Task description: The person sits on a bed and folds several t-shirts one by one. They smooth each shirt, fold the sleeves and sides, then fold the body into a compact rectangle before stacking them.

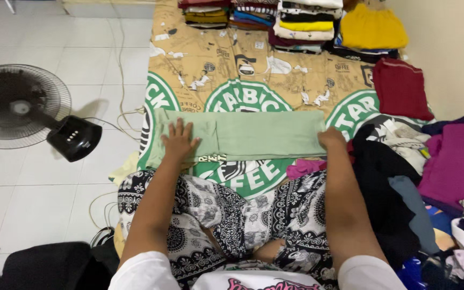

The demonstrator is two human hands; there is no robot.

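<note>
You sit cross-legged in black-and-white patterned trousers [226, 215], and the pale green garment [253, 134] lies just beyond your knees, folded into a long flat band on the tan printed sheet [216, 64]. Your left hand [179, 140] rests flat on the green garment's left end, fingers spread and pressing down, seemingly to hold that folded flap smooth. Your right hand [331, 138] is at the garment's right end, knuckles up; I cannot tell whether its fingers pinch the edge or only press it.

A small pink cloth [304, 167] lies touching the garment's near right corner. Right of the garment, a heap of unfolded clothes [398, 161] crowds close to your right arm. Beyond the garment on the right lies a folded dark red piece [401, 88], and farther on, stacks of folded clothes [291, 19]. Well left of it, on the tiled floor, stands a black fan [20, 104].
</note>
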